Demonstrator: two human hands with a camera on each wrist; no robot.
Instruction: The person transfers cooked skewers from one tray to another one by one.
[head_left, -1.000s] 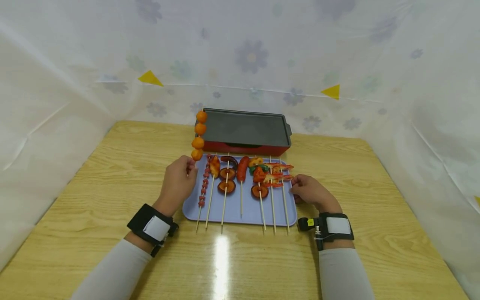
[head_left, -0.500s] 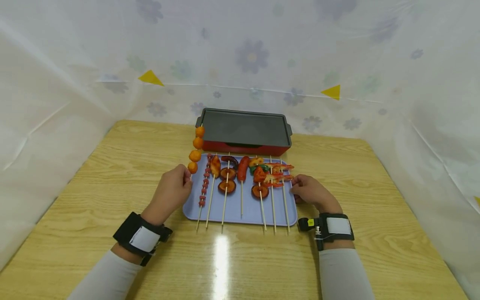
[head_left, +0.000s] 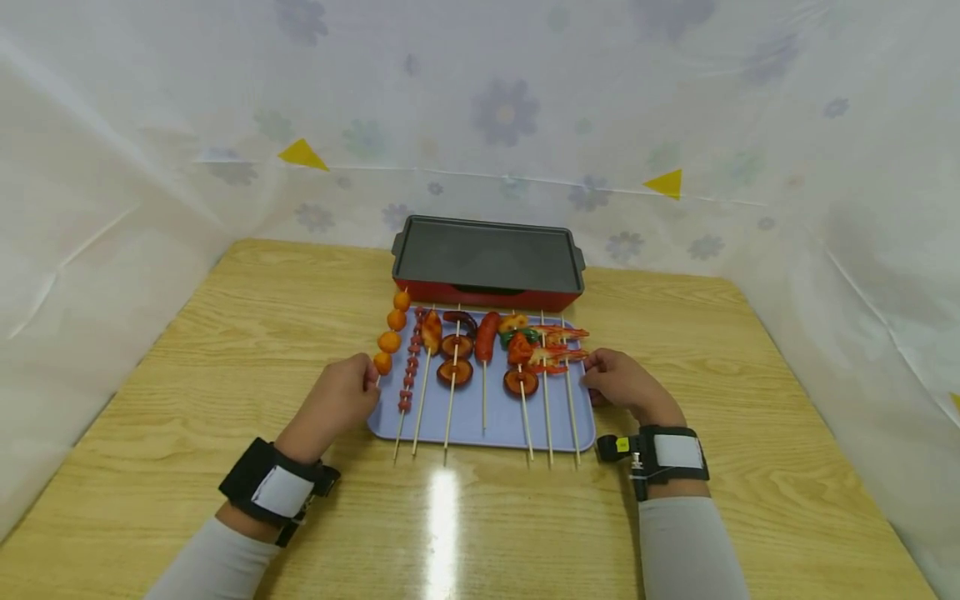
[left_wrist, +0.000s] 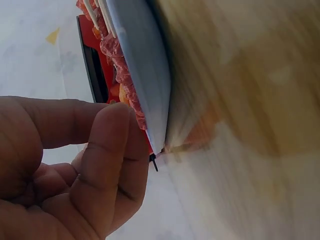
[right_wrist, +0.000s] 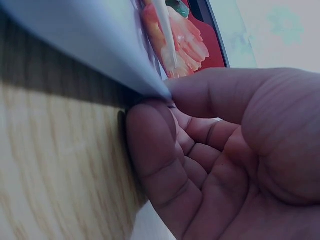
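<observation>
My left hand (head_left: 337,402) pinches a skewer of round orange balls (head_left: 389,342) near its lowest ball. The skewer leans over the left edge of a lavender tray (head_left: 465,423); whether it touches the tray I cannot tell. In the left wrist view, thumb and fingertips meet beside the tray's wall (left_wrist: 145,65). At the tray's right edge my right hand (head_left: 628,385) grips the rim, thumb above and fingers below in the right wrist view. On the tray lie a skewer of small red meat pieces (head_left: 408,375), a sausage (head_left: 487,337), mushroom slices (head_left: 454,373) and shrimp (head_left: 558,355) on sticks.
Behind the tray stands a red grill with a dark flat plate (head_left: 487,254). Several stick ends stick out past the tray's front edge. The wooden table (head_left: 225,367) ends at a pale flowered sheet (head_left: 480,108) at the back and sides.
My left hand has come down toward me and slightly left, bringing the orange-ball skewer from beside the grill to the tray's left edge. The right hand stays on the rim.
</observation>
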